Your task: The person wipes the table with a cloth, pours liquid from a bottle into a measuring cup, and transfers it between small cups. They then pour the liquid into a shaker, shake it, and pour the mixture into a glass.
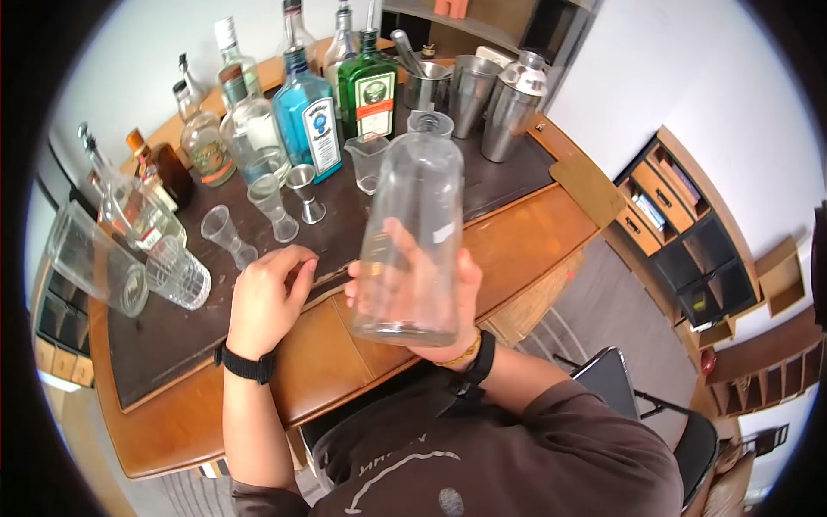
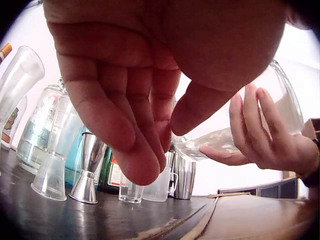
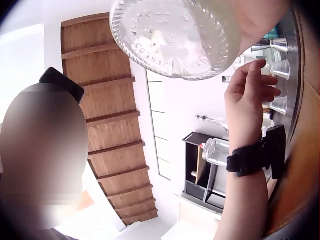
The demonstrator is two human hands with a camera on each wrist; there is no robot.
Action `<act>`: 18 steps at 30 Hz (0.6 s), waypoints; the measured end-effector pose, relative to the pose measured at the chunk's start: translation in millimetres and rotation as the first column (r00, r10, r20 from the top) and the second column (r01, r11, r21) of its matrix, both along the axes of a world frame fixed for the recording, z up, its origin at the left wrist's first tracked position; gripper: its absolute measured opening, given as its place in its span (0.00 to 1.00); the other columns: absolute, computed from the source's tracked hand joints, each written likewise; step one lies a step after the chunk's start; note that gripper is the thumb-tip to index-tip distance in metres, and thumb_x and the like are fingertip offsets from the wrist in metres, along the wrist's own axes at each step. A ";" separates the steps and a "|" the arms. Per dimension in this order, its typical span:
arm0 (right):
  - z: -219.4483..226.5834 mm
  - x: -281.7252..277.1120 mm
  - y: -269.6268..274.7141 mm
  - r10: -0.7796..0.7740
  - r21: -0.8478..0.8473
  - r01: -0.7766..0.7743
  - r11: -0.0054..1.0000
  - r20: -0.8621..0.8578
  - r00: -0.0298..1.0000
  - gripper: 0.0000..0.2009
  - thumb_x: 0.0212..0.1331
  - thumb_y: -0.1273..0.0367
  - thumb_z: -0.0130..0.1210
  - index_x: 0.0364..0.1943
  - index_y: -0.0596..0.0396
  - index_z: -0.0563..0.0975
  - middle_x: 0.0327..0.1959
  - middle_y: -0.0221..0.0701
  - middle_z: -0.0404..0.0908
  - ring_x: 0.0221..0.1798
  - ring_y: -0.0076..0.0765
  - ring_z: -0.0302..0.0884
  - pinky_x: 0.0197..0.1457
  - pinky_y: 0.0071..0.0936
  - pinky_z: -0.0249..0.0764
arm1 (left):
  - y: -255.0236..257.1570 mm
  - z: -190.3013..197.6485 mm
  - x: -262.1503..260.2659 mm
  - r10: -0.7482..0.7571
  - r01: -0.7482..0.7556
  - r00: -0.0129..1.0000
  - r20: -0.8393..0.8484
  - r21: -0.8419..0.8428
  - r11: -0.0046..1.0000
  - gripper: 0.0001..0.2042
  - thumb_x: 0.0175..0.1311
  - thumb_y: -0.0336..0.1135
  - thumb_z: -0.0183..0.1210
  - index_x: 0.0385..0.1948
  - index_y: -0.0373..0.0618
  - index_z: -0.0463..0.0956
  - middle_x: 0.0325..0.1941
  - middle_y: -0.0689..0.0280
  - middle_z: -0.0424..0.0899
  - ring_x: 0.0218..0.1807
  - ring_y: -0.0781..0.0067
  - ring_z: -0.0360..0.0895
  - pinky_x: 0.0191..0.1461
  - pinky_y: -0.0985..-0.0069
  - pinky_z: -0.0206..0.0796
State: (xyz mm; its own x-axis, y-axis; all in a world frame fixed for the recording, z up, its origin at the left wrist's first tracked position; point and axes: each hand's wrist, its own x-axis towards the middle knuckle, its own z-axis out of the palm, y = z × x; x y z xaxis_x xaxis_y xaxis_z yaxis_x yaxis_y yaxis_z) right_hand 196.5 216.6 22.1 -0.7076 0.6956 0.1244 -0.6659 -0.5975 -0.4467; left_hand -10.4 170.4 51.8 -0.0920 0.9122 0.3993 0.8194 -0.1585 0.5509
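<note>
My right hand [image 1: 468, 297] grips a large clear glass bottle [image 1: 418, 198] above the table's front edge. The bottle leans with its neck away from me; fingers show through the glass in the head view. Raised lettering marks its round base [image 3: 167, 40] in the right wrist view. My left hand [image 1: 269, 297] hovers over the front of the table, fingers loosely bent and holding nothing. Just beyond it stand a clear hourglass-shaped measuring cup [image 1: 228, 234], another like it [image 1: 274, 207], and a metal jigger [image 1: 306, 194].
Behind are a blue bottle [image 1: 308, 121], a green bottle [image 1: 369, 90] and several other bottles. A small clear pitcher [image 1: 369, 162] stands before the green one. Metal shakers [image 1: 514, 108] stand at back right. A mixing glass [image 1: 99, 258] and a cut-glass tumbler [image 1: 178, 274] are at left.
</note>
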 end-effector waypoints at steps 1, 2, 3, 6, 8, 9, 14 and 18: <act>-1.7 -4.1 1.6 0.040 0.006 -0.039 0.999 -0.090 0.995 0.43 0.55 0.35 0.50 0.72 0.37 0.54 0.62 0.57 0.68 0.63 0.63 0.68 0.67 0.56 0.63 | 0.2 -0.3 0.5 0.003 -0.003 1.000 0.006 -0.005 1.000 0.04 0.61 0.30 0.59 0.34 0.42 0.80 0.27 0.56 0.81 0.27 0.59 0.80 0.31 0.69 0.70; -2.5 -9.5 0.7 0.021 0.008 -0.020 1.000 -0.111 0.994 0.43 0.55 0.35 0.50 0.72 0.37 0.54 0.62 0.57 0.68 0.63 0.63 0.68 0.67 0.56 0.63 | 0.4 0.2 0.6 -0.015 0.015 1.000 -0.014 -0.005 1.000 0.04 0.61 0.30 0.59 0.34 0.42 0.80 0.27 0.56 0.81 0.27 0.59 0.80 0.31 0.69 0.70; -3.0 -15.8 -2.1 0.006 -0.018 -0.008 1.000 -0.139 0.990 0.41 0.56 0.37 0.50 0.72 0.37 0.54 0.63 0.57 0.67 0.64 0.63 0.68 0.68 0.57 0.62 | 0.5 0.7 0.8 -0.030 0.030 1.000 -0.001 -0.014 0.999 0.04 0.62 0.30 0.59 0.34 0.42 0.80 0.27 0.56 0.81 0.27 0.60 0.80 0.31 0.69 0.70; 0.6 -33.3 -10.8 -0.037 -0.085 0.016 0.996 -0.250 0.968 0.38 0.61 0.42 0.50 0.72 0.36 0.53 0.64 0.56 0.66 0.64 0.62 0.68 0.69 0.59 0.61 | -0.2 2.7 -3.1 -0.089 0.089 0.993 -0.076 -0.010 0.996 0.05 0.59 0.30 0.59 0.34 0.41 0.79 0.28 0.55 0.81 0.28 0.56 0.81 0.32 0.67 0.70; 2.1 -41.6 -12.7 -0.041 -0.085 0.020 0.996 -0.255 0.966 0.38 0.62 0.44 0.50 0.73 0.34 0.51 0.62 0.54 0.67 0.63 0.60 0.69 0.68 0.58 0.63 | 2.7 -7.5 -13.3 -0.120 0.126 0.977 -0.177 0.019 0.992 0.07 0.55 0.30 0.59 0.34 0.40 0.79 0.30 0.53 0.81 0.30 0.52 0.81 0.33 0.65 0.71; 3.9 -45.6 -13.1 -0.036 -0.096 0.009 0.995 -0.290 0.956 0.38 0.63 0.46 0.50 0.74 0.32 0.46 0.60 0.52 0.69 0.61 0.57 0.71 0.67 0.56 0.64 | 2.9 -12.3 -14.0 -0.104 0.104 0.992 -0.069 -0.008 0.995 0.10 0.51 0.31 0.59 0.34 0.39 0.77 0.30 0.52 0.81 0.31 0.49 0.80 0.34 0.65 0.71; 10.0 -62.2 -13.1 -0.079 -0.026 0.075 0.997 -0.358 0.930 0.40 0.66 0.49 0.49 0.75 0.29 0.38 0.59 0.50 0.69 0.58 0.51 0.73 0.67 0.52 0.65 | -0.7 -17.7 -21.8 -0.104 0.106 0.994 0.036 -0.062 0.992 0.09 0.53 0.32 0.60 0.35 0.39 0.76 0.31 0.55 0.83 0.32 0.56 0.82 0.36 0.67 0.72; 14.9 -72.0 -10.5 -0.103 -0.036 0.097 0.995 -0.344 0.933 0.39 0.66 0.50 0.49 0.75 0.28 0.38 0.58 0.49 0.70 0.58 0.49 0.73 0.67 0.50 0.66 | -1.5 -17.4 -21.8 -0.018 0.017 1.000 0.019 0.047 0.999 0.14 0.61 0.37 0.59 0.44 0.38 0.77 0.36 0.60 0.84 0.38 0.65 0.82 0.43 0.72 0.72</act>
